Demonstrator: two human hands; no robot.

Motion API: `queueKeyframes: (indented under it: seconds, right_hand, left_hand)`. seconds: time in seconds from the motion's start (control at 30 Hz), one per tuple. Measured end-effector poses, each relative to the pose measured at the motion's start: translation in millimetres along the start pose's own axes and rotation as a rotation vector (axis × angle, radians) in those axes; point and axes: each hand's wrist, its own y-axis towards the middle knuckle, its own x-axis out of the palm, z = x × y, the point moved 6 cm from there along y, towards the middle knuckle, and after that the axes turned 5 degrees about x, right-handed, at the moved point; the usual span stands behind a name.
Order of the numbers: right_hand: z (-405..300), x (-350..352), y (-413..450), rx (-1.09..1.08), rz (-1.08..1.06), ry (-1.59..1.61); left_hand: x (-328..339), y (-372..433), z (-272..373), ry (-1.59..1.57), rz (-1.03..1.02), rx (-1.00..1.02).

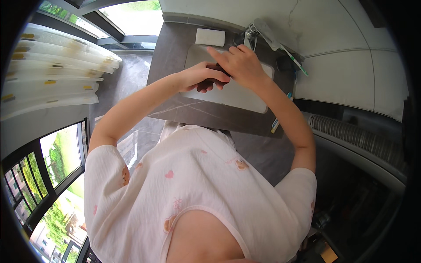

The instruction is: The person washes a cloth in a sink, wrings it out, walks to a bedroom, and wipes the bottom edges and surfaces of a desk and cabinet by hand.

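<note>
Over the white washbasin [243,93], my left hand [205,77] is closed around a dark reddish-brown item [204,84], whose kind I cannot tell. My right hand [241,65] is beside it, above and to the right, with its index finger stretched out to the left. Its lower fingers meet the dark item near my left thumb, but whether they grip it is hidden. A metal faucet [251,34] stands behind my right hand. A white rectangular block [210,37] lies behind the basin.
The basin is set in a grey stone counter [184,110]. A green and white toothbrush [297,64] sticks out at the right, and more brushes [275,125] lie near the counter's right edge. A pale curtain [59,69] hangs on the left by the windows.
</note>
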Motion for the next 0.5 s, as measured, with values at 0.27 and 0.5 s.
queueKeyframes:
  seconds: [0.27,0.5]
  right_hand:
    - [4,-3,-4,-0.001,-0.117,-0.020]
    - [36,-25,-49,0.700,-0.029,1.179]
  left_hand:
    - [-11,7,4,0.261,-0.138,-0.053]
    - [-29,-27,74,1.099,0.372,0.597]
